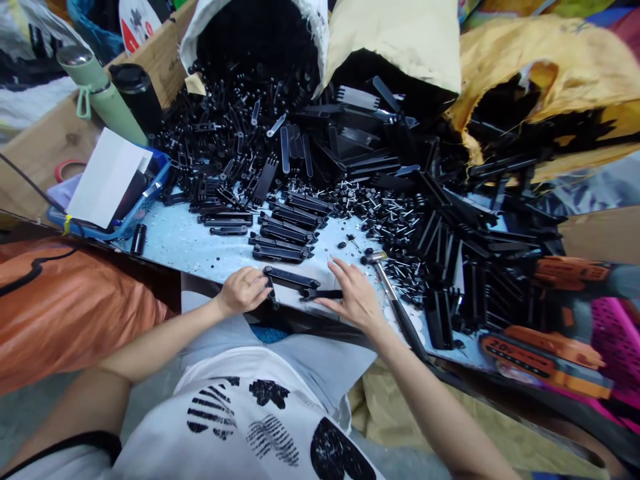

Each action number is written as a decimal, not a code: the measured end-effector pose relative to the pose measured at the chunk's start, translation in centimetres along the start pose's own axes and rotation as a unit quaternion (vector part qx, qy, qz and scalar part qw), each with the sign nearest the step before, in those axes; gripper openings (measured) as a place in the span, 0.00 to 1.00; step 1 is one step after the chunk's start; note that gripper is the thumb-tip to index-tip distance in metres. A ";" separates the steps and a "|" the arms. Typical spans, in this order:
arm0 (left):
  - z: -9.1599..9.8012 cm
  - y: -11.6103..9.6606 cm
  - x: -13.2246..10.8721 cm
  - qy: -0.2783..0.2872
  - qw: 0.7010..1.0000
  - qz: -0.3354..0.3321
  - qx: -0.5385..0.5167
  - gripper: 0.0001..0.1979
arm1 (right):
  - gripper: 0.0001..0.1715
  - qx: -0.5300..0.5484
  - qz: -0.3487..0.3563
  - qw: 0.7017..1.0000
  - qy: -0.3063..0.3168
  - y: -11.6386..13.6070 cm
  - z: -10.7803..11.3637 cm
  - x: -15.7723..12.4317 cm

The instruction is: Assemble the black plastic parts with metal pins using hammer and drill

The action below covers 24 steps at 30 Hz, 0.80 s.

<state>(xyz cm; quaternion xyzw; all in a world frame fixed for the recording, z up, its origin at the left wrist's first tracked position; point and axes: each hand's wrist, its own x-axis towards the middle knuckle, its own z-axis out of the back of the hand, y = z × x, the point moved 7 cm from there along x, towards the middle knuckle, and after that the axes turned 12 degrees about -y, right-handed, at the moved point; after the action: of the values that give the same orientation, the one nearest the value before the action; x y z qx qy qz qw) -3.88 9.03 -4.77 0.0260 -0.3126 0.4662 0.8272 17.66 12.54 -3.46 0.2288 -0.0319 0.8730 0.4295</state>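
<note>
pinning a long black strip (293, 278) at lower centre of the frame, your left hand (243, 291) was curled round its left end, fingers closed on it. your right hand (356, 298) lay flat, fingers spread, pressing a shorter black piece (325, 293) at the strip's right end. looked like the mating step. next move probably called for squaring the two ends first. counts: two parts under your hands, one hammer (395, 300) just right, one green flask (100, 93) and one black flask (137, 93) upper left, three sacks (400, 40) on top. stacked strips (285, 237) and loose pins (390, 213): too many to count.
</note>
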 end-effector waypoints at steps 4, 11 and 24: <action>-2.4 -2.2 2.1 0.079 0.960 -0.260 -0.069 0.25 | 0.34 -0.081 0.050 0.994 0.063 -3.7 -1.0 -3.4; -5.9 -2.7 6.2 0.155 0.975 -0.162 -0.003 0.28 | 0.35 -0.073 0.068 0.992 0.082 -1.9 -1.4 -3.6; 5.1 -7.0 5.0 0.105 0.960 -0.159 -0.204 0.34 | 0.34 0.227 0.162 0.960 -0.001 6.5 8.6 -1.4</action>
<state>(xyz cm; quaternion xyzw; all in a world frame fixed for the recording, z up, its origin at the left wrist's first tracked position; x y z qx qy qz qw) 0.97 7.22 3.75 -0.1427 -0.3047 0.2549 0.9065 16.63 5.22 4.48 0.3135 0.1302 0.9148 0.2189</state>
